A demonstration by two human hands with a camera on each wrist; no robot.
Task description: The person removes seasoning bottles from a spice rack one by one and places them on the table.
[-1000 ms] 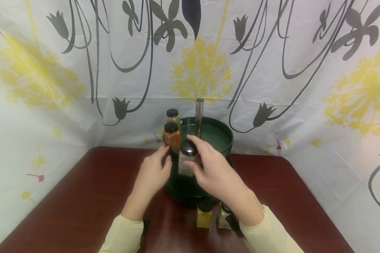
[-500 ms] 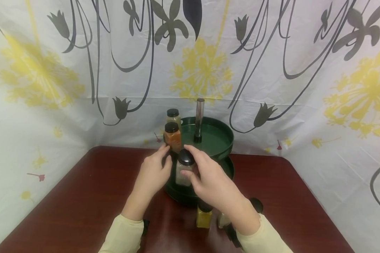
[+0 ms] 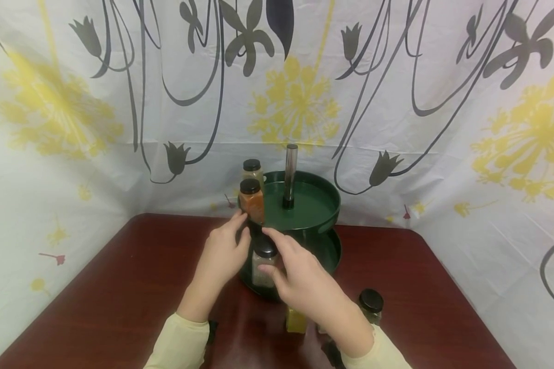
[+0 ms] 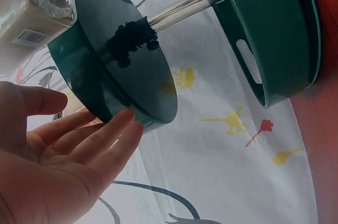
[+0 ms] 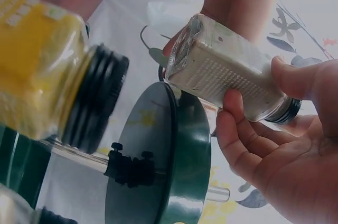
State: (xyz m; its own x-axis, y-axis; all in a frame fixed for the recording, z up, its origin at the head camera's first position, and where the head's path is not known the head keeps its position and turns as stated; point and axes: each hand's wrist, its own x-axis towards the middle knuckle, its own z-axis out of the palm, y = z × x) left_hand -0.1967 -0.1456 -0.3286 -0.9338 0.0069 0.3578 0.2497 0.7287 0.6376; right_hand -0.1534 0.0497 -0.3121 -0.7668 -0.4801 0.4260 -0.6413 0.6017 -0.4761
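Just below the middle of the frame, the person's right hand point(image 3: 307, 271) holds a jar of pale contents point(image 3: 260, 271), thumb on its near side and fingers round the far side, close under its black lid point(image 3: 264, 249). The jar looks roughly upright, in front of the green stand; I can't tell whether its base meets the lower tray point(image 3: 329, 251). The left hand point(image 3: 225, 250), left of centre, grips nothing: its fingers are extended and loosely spread, the tips against the wall of the upper tray point(image 3: 314, 205), just under an orange jar point(image 3: 253, 205).

That orange jar stands at the left of the upper tray, with a pale-filled jar point(image 3: 253, 174) close behind it. A shiny pole point(image 3: 291, 171) rises from the tray's middle. Down at the bottom centre, a yellow jar point(image 3: 296, 322) stands on the dark red table point(image 3: 134, 287), partly covered by the right hand (its black cap point(image 5: 100, 100) shows well from the right wrist). Another black-lidded jar point(image 3: 371, 303) sits at the lower right, beside the cream sleeve point(image 3: 374, 353). A flower-printed sheet point(image 3: 277, 113) hangs behind everything.
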